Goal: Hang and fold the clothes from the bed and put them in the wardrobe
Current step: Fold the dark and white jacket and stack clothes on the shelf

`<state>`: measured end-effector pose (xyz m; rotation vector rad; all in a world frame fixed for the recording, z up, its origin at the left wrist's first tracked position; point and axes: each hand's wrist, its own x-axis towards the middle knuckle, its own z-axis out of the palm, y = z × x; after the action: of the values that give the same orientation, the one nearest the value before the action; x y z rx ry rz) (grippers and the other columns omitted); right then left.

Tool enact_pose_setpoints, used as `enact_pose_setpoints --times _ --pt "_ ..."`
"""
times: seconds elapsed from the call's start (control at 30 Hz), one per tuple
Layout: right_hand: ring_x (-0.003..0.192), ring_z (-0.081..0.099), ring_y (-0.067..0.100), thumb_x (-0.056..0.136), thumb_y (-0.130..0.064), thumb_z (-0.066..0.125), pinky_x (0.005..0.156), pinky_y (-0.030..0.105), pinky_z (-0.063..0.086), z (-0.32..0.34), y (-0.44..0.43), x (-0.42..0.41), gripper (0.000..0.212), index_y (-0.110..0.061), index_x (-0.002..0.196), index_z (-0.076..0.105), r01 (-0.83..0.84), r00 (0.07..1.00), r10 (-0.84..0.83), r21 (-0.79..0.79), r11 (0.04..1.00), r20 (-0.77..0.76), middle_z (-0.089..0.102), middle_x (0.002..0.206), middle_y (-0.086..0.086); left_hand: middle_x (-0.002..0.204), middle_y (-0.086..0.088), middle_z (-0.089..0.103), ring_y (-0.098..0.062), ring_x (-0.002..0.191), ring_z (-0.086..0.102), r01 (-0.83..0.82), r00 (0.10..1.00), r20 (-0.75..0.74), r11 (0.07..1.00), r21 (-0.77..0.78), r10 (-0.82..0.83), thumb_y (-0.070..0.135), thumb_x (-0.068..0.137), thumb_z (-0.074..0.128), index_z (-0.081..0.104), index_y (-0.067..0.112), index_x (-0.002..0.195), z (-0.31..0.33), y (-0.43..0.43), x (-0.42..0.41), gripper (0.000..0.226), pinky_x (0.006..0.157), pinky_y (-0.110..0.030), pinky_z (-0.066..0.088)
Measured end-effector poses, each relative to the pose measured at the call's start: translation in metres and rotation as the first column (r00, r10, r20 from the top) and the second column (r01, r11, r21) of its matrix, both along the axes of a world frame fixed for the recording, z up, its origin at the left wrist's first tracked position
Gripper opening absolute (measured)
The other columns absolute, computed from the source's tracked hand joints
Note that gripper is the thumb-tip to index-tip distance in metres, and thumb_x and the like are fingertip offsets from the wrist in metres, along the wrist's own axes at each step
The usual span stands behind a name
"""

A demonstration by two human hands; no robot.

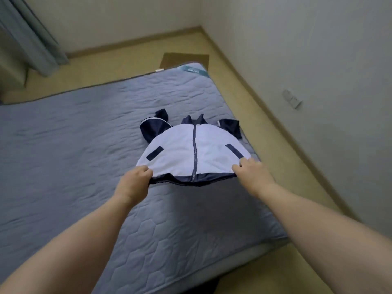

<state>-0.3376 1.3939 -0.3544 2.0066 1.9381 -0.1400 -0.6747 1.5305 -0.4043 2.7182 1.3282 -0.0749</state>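
Observation:
A white jacket (180,151) with navy sleeves, collar, hem band and a dark front zip lies front-up on the grey quilted bed (74,145), collar pointing away from me. My left hand (132,183) grips the hem at its left corner. My right hand (252,168) pinches the hem at its right corner. The hem edge is lifted a little off the mattress between both hands. The navy sleeves are bunched at the far side of the jacket.
The mattress sits low on a tan floor (127,58). A wall (318,60) runs close along the bed's right side with a socket plate (292,99). Grey-blue curtains (31,35) hang at the far left. A brown board (184,59) lies beyond the bed's far corner.

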Motion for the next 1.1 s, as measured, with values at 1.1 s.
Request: enact_pose_setpoints --times 1.1 --pt "0.092 0.053 0.027 0.095 -0.017 0.043 0.079 0.038 0.048 -0.364 -0.145 -0.050 0.017 -0.017 0.110 0.053 0.081 0.895 -0.376 -0.744 0.663 -0.238 0.057 0.117 0.008 0.090 -0.001 0.052 -0.024 0.085 0.056 -0.158 0.669 -0.590 0.690 -0.707 -0.451 0.014 0.092 0.051 0.054 0.017 0.103 -0.303 -0.178 0.016 0.012 0.076 -0.034 0.051"
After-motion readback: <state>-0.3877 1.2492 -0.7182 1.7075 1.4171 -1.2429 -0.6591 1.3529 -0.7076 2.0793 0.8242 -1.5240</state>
